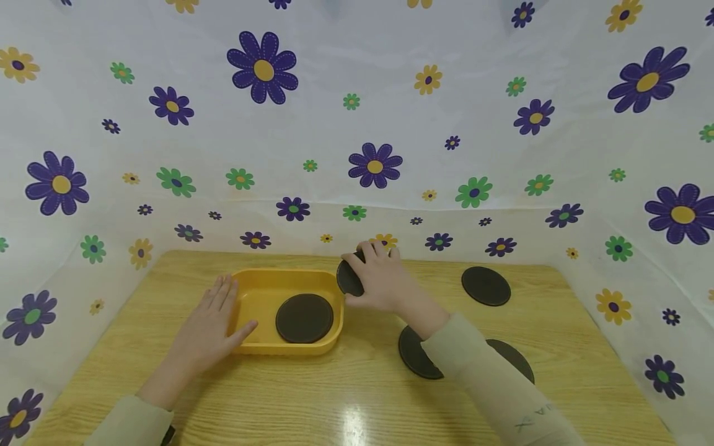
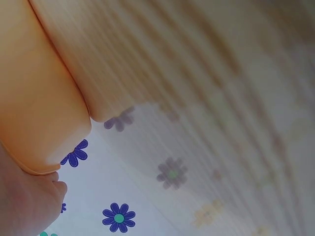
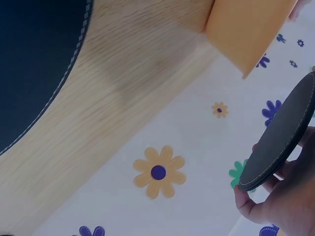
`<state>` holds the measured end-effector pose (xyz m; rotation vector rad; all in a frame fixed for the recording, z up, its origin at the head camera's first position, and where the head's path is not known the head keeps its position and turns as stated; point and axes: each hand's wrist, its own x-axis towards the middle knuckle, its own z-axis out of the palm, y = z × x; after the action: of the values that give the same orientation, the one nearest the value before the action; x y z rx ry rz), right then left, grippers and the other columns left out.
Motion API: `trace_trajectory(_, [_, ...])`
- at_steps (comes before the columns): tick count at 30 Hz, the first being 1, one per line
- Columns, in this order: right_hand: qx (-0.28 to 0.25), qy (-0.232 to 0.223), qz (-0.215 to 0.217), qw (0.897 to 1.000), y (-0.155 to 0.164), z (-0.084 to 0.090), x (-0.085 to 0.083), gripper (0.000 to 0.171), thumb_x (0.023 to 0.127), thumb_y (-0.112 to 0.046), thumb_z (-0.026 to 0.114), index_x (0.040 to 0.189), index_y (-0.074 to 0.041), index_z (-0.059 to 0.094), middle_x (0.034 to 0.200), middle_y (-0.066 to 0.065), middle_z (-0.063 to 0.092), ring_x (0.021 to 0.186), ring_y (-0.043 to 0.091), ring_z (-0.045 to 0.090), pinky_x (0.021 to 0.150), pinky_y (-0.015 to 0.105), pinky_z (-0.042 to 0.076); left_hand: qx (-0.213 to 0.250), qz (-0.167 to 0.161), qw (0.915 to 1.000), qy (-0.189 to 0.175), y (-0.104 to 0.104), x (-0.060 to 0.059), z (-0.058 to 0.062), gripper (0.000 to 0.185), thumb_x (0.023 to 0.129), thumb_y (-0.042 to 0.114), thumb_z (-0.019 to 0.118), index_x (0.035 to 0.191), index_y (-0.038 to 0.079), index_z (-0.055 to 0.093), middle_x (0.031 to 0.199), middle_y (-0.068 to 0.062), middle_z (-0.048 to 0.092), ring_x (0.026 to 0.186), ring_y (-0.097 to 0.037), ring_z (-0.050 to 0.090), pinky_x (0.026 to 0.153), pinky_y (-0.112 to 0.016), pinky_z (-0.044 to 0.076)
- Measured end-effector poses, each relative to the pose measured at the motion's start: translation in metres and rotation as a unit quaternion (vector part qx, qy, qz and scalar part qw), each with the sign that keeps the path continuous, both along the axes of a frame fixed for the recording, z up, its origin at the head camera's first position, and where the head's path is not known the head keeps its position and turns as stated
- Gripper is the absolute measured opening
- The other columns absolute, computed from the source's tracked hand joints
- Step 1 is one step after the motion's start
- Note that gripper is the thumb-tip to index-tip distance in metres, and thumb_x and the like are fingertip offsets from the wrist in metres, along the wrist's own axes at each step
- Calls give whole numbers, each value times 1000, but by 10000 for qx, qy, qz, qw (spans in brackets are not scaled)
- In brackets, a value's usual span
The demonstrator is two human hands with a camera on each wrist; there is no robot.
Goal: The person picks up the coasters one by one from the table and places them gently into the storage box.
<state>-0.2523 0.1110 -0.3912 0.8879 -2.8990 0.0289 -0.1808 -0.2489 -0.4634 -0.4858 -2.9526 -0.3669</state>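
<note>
"What's nearest?"

"The right sleeve (image 1: 485,378), slanting in from the lower right over the bench (image 1: 279,402). It partly covers two flat discs: the left near disc (image 1: 417,354) and the right near disc (image 1: 514,360)."

"And past those?"

"The left hand (image 1: 214,325), at the left end of the yellow tray (image 1: 258,300). Its fingers are straight and close together, resting along the rim, with the thumb spread apart. The tray's long axis runs left to right, with rounded corners."

"Anything in it?"

"One dark disc inside (image 1: 304,318), lying flat toward the right end."

"Where's the one being held?"

"Just beside the tray's right end, raised — the held disc (image 1: 348,280) is clamped in the right hand (image 1: 382,282), thumb and fingers on its edge."

"Which way does it point?"

"Being round, it has no long axis of its own. It's tipped up steeply, though — the right wrist view shows it as a narrow oval, sloping from lower left to upper right, with pale stitching round the edge."

"Farther off?"

"The far disc (image 1: 486,286), flat at the right, then the flowered cloth (image 1: 334,62) behind everything."
</note>
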Motion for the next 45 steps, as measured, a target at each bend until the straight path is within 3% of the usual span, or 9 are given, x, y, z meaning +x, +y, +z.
trace_trajectory(18, [38,180,596,9981,-61,-16,13,78,87,-66,64,154,-29,50,153,9,47,138,29,44,100,49,47,59,58,10000,19,-1,1,-1,97,104,58,55,162,-14,25,172,-33,20,161,-51,20,134,-60,20])
trace_trajectory(25, [108,95,806,9966,-79,-24,18,78,87,-66,65,154,-28,52,153,9,49,139,29,46,101,51,48,49,57,10000,19,0,1,0,97,104,59,55,162,-14,26,172,-33,20,161,-51,20,133,-61,21])
trace_trajectory(36, [370,63,758,9964,-92,-40,18,78,89,-71,63,154,-29,53,155,9,50,141,29,48,106,54,49,5,71,10000,-42,0,0,-1,98,105,60,54,163,-12,24,173,-33,19,162,-51,19,134,-60,19])
trace_trajectory(45, [504,-272,661,9962,-96,-51,19,77,92,-70,63,157,-31,50,158,8,48,143,28,47,112,55,47,6,69,10000,-43,0,0,-1,98,105,60,54,163,-12,24,173,-33,19,162,-51,19,135,-60,18])
